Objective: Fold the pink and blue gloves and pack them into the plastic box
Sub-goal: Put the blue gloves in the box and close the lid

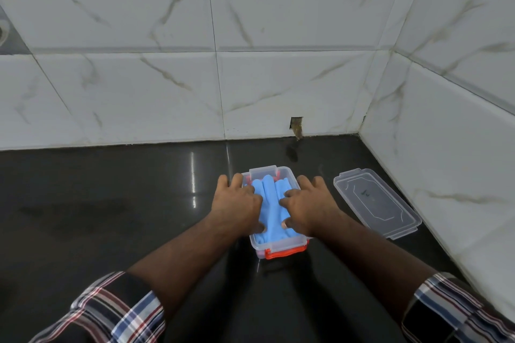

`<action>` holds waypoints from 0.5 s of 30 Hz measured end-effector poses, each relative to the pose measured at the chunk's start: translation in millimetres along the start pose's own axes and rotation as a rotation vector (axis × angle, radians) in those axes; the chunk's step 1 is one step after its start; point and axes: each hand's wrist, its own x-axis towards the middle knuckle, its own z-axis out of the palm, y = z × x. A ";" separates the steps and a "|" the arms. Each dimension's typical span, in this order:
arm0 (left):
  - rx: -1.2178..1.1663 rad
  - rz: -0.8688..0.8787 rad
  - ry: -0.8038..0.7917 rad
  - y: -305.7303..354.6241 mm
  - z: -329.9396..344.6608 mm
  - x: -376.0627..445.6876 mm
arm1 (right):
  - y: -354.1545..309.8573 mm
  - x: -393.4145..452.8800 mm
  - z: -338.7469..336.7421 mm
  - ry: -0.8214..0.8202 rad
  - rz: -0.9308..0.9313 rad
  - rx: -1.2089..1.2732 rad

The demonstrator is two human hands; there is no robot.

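Observation:
A clear plastic box (281, 247) with red-orange clips stands on the black counter, lid off. The folded blue gloves (269, 200) lie on top inside it, fingers pointing toward the wall. The pink gloves cannot be made out; only a trace of red shows at the box's far end. My left hand (237, 203) lies flat on the left side of the box, fingers spread and pressing down on the blue gloves. From the right, my right hand (306, 203) presses on them the same way, its fingers splayed over the box's edge.
The clear lid (376, 200) lies flat on the counter to the right of the box, near the tiled side wall (446, 147). The back wall of marble-look tiles (195, 92) has a small hole at its base (296, 124). Dark counter (111, 203) stretches left.

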 end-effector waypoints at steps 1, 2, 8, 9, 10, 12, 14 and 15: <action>0.009 -0.006 -0.010 1.2 -0.7 0.4 | 0.1 1.2 0.2 -0.006 0.011 -0.003; 0.017 -0.011 -0.020 2.2 -0.9 1.0 | -0.4 2.7 0.6 -0.011 0.019 -0.004; -0.008 -0.003 -0.041 3.4 -2.7 0.4 | -2.8 2.4 -1.2 -0.038 0.033 0.071; -0.014 0.005 -0.028 3.2 -2.5 -0.7 | -2.6 0.2 -4.0 -0.040 0.027 0.086; -0.015 0.018 -0.005 2.9 -2.1 -2.0 | -2.2 -2.2 -7.8 -0.032 0.021 0.094; 0.003 0.050 0.050 2.8 -1.1 -3.4 | -0.7 -6.8 -14.6 0.018 0.007 0.078; 0.036 0.072 0.077 2.2 -1.0 -3.5 | 1.5 -9.3 -17.6 0.068 -0.008 0.018; 0.049 0.075 0.072 1.6 -1.6 -3.3 | 2.1 -10.0 -18.2 0.074 -0.012 -0.013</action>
